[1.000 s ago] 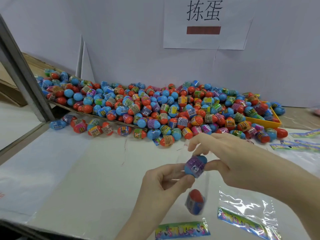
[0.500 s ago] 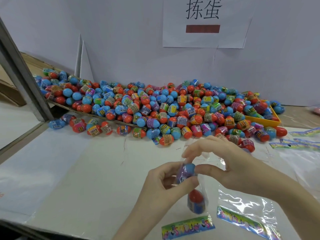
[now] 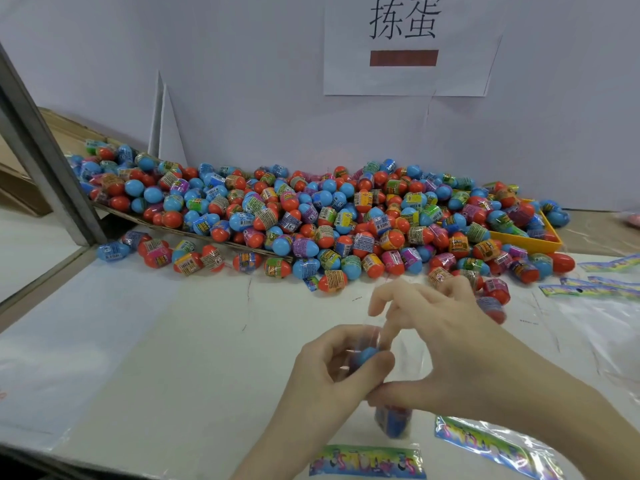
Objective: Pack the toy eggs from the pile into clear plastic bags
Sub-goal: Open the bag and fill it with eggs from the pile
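Nearest, a clear bag (image 3: 398,382) is held upright above the worktop (image 3: 173,341) by the left hand (image 3: 332,372), whose grip is curled round its mouth. One toy egg (image 3: 393,422) is seen at the bottom; a blue egg (image 3: 365,355) is lodged at the mouth, directly below the right hand (image 3: 446,344), by whose narrow grip the bag is pinched. Beyond lies the pile (image 3: 329,220).

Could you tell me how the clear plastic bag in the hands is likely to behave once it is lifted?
The clear plastic bag looks thin and crinkled, so probably floppy. With an egg at its bottom, it would likely hang and swing.
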